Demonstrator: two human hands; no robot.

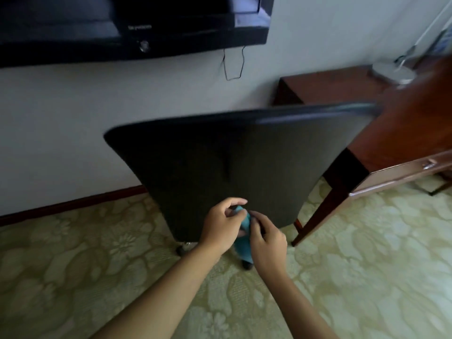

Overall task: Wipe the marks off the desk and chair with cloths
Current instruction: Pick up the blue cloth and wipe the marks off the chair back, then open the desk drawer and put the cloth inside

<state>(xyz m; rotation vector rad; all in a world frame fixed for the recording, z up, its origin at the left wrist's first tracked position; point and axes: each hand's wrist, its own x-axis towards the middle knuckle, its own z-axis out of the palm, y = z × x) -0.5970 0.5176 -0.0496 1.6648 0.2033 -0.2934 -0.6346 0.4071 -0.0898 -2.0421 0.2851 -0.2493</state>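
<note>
teal cloth (244,237) upright between both hands

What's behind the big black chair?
Behind the chair back you can see the white wall, a red-brown baseboard and part of the wooden desk. The chair's seat is covered, so it can't be seen.

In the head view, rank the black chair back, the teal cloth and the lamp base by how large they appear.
1. black chair back, by far the largest.
2. lamp base, partly blurred.
3. teal cloth, mostly covered by both hands; its full size cannot be told, so its rank against the lamp base is unsure.
</note>
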